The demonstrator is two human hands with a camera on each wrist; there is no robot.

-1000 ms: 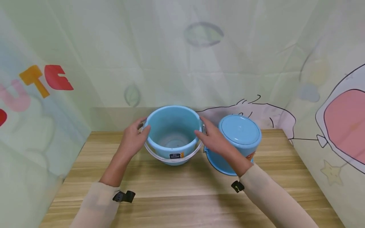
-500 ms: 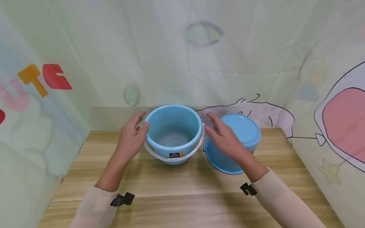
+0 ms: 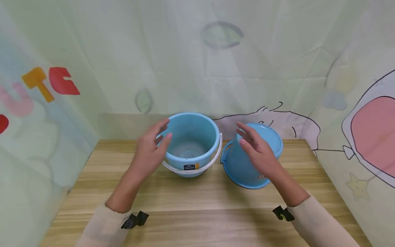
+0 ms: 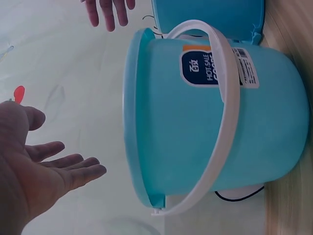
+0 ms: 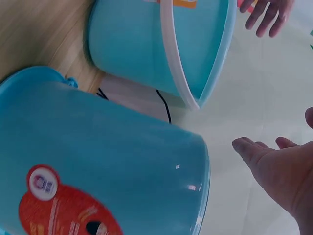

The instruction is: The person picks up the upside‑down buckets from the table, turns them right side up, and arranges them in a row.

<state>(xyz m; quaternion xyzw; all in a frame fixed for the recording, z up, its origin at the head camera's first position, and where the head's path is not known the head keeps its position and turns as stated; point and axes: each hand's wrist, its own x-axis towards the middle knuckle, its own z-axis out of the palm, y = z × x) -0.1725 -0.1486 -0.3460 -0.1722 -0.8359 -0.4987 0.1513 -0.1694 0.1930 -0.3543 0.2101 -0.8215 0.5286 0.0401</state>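
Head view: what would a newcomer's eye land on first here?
Probably the upright blue bucket on the wooden table, its white handle hanging at the front, and the upside-down blue bucket to its right. Next, the left hand and right hand, raised near them but touching neither. Left, the wall's orange T stands out.

The right hand (image 5: pixel 281 169), fingers extended, hovers apart from a blue plastic bucket (image 5: pixel 132 142) with a red printed sticker (image 5: pixel 68 205), flared rim down on the pale wood-grain tabletop (image 5: pixel 36 34)! Beyond, a light-blue plastic bucket (image 5: pixel 129 41), curved white handle (image 5: pixel 172 54) across it, and the left hand (image 5: pixel 269 15) near its rim!
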